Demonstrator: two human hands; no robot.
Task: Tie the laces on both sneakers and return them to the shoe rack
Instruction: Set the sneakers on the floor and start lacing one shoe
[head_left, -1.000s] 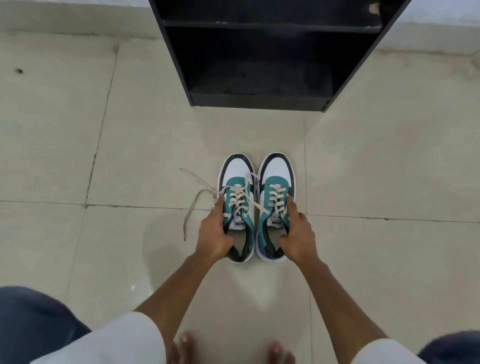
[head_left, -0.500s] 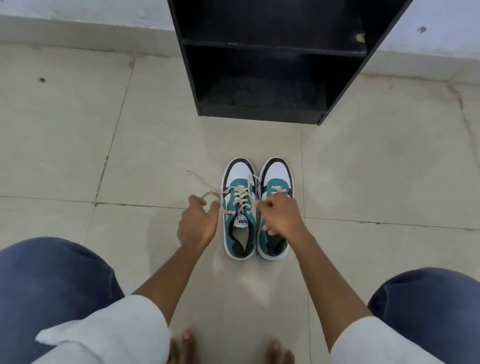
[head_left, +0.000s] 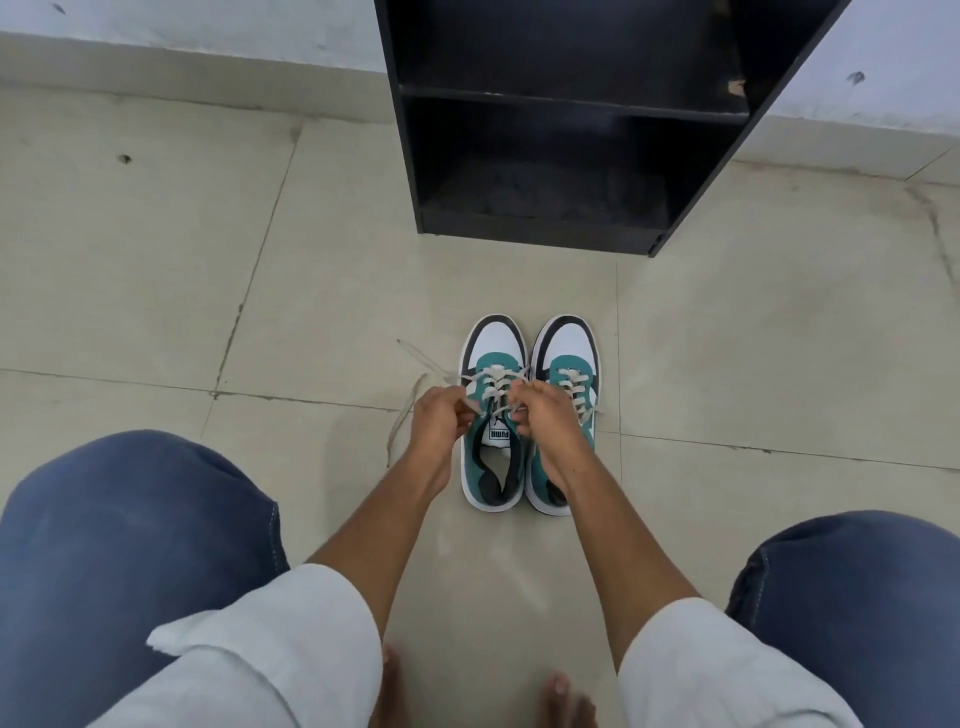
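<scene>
While both hands pinch lace ends over the left sneaker (head_left: 493, 415), left hand (head_left: 440, 423) and right hand (head_left: 543, 421), we judge 1 risk: the loose lace (head_left: 402, 415) trailing left on the floor may slip free. Both sneakers sit near the shoe rack (head_left: 571, 130).
</scene>
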